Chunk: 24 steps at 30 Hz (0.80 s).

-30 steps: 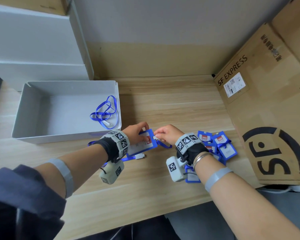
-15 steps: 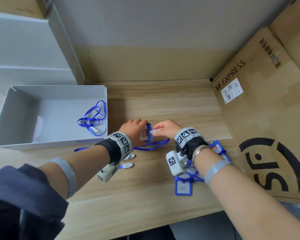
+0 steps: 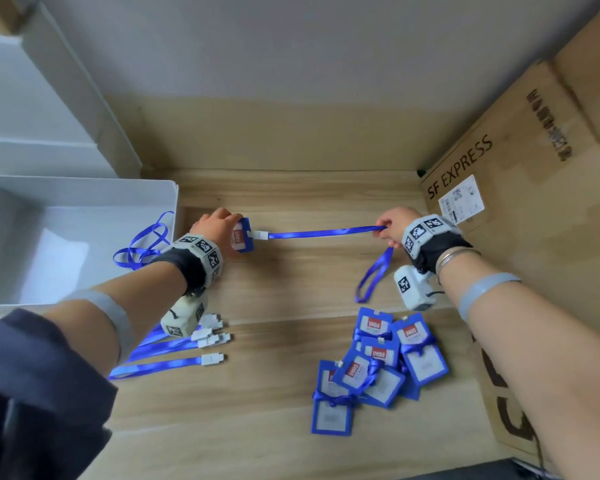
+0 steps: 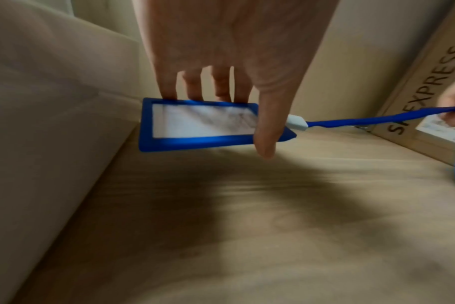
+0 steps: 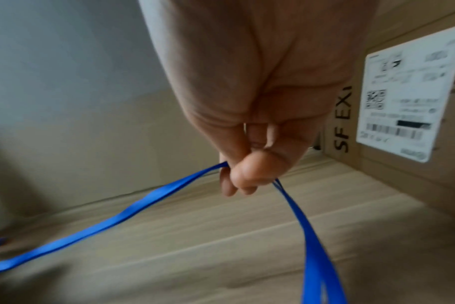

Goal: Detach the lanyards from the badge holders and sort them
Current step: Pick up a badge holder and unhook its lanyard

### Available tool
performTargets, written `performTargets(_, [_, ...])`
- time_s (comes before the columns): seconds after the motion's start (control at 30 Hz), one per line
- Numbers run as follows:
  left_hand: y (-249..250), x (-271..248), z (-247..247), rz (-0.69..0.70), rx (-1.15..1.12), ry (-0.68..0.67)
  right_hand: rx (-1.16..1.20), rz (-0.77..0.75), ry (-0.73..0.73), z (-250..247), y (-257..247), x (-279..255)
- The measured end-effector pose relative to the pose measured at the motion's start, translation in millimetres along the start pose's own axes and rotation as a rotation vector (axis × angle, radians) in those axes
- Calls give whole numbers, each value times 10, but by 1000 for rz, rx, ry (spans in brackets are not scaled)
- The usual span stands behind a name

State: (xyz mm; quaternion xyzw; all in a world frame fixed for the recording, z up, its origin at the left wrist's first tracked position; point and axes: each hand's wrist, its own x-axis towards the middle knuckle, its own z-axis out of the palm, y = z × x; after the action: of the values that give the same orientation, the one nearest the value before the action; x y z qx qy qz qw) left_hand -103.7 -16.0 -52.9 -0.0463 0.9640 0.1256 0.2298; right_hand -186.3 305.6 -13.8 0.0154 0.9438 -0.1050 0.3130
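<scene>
My left hand grips a blue badge holder above the wooden table; in the left wrist view the fingers lie behind the badge holder and the thumb crosses its front. A white clip joins it to a blue lanyard, stretched taut to my right hand. The right hand pinches the lanyard between thumb and fingers, and a loop hangs below it.
A pile of blue badge holders with lanyards wrapped round them lies front right. Several detached lanyards lie front left. A white bin at left holds one lanyard. A cardboard box stands at right.
The hands have drawn apart, the right moving far right along the lanyard, which now stretches straight from the badge holder. The view has tilted, showing the pile and loose lanyards.
</scene>
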Motion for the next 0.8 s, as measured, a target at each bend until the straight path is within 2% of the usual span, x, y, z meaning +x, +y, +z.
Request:
performTargets(0.07, [-30, 92, 22, -32, -4, -12, 0, 57, 12, -64, 174, 133])
performTargets(0.23, [-110, 273, 59, -88, 6, -43, -330, 103, -22, -247, 471, 295])
performTargets(0.33, [-149, 350, 62, -96, 45, -74, -427, 152, -74, -283, 593, 355])
performTargets(0.47, [-150, 423, 53, -89, 71, -97, -459, 164, -42, -185, 728, 404])
performTargets(0.8, [-178, 445, 92, -105, 45, -67, -339, 184, -8, 63, 921, 476])
